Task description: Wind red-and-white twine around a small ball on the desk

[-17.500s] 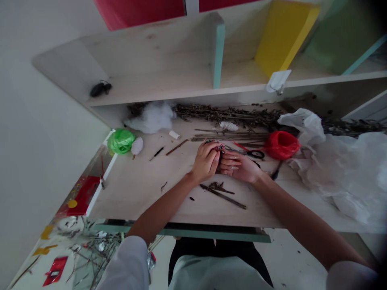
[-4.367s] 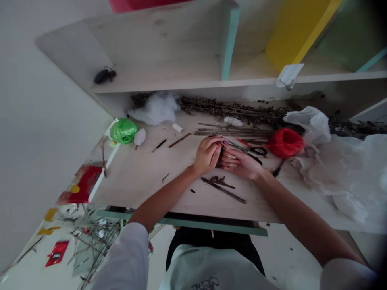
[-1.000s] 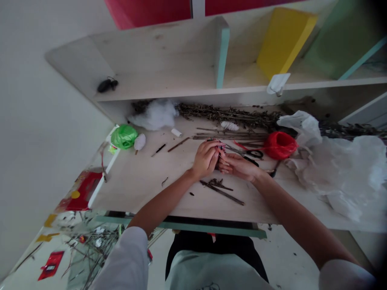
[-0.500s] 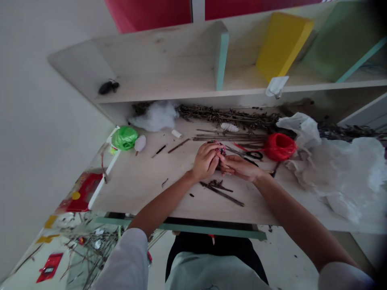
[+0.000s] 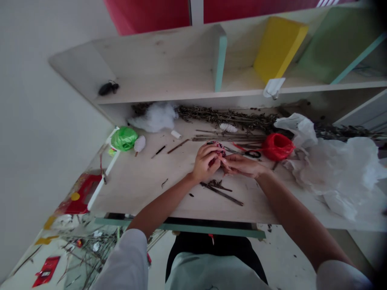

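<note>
My left hand (image 5: 206,163) curls around a small red-and-pink bundle (image 5: 220,149) above the pale wooden table (image 5: 130,189). My right hand (image 5: 242,166) reaches across from the right, its fingertips pinching the bundle's lower side. Much of the bundle is hidden by my fingers. Just beyond the fingers lie black-handled scissors (image 5: 252,153) and a red twine ball (image 5: 277,147). Thin brown sticks (image 5: 228,137) lie further back, and a few short twigs (image 5: 222,194) lie below my hands.
A green twine ball (image 5: 124,138), white cotton wadding (image 5: 154,117) and dried budded branches (image 5: 226,117) lie along the table's back. A crumpled white plastic bag (image 5: 335,169) covers the right end. A shelf unit (image 5: 157,68) overhangs the table, and cut twigs litter the floor (image 5: 90,251).
My right hand's fingers have straightened and now pinch the bundle from its lower side. More of the bundle shows above my left hand. The view has shifted slightly.
</note>
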The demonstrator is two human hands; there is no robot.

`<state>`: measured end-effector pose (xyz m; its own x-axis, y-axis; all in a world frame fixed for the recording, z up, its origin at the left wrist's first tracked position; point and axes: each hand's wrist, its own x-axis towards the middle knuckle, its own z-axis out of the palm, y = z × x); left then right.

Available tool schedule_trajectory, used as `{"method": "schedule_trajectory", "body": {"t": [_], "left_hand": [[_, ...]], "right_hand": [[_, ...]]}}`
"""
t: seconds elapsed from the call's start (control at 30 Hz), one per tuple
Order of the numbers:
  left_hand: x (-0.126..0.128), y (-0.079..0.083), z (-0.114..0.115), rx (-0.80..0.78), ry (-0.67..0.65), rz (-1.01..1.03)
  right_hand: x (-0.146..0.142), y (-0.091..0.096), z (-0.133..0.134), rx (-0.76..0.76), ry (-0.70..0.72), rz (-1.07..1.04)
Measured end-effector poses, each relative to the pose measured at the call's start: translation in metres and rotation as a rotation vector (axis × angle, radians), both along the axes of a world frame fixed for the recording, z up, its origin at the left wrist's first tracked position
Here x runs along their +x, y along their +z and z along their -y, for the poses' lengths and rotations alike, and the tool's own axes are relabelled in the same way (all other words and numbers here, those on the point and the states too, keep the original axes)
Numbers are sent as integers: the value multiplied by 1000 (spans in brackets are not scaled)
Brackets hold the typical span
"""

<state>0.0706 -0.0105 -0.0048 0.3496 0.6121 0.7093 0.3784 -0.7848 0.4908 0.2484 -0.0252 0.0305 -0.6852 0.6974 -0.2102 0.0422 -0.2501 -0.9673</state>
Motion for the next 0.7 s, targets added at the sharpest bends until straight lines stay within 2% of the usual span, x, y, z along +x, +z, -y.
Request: {"method": "schedule_trajectory", "body": {"t": [0.2, 0.4, 0.7], "left_hand": [[2, -1, -1, 29, -8, 93], [3, -3, 0, 21, 0, 101], [3, -3, 1, -11, 27, 65]], "right_hand": [[5, -1, 0, 34, -9, 96], [9, -1, -1, 114, 0, 205], [9, 7, 0, 165, -15, 235]]}}
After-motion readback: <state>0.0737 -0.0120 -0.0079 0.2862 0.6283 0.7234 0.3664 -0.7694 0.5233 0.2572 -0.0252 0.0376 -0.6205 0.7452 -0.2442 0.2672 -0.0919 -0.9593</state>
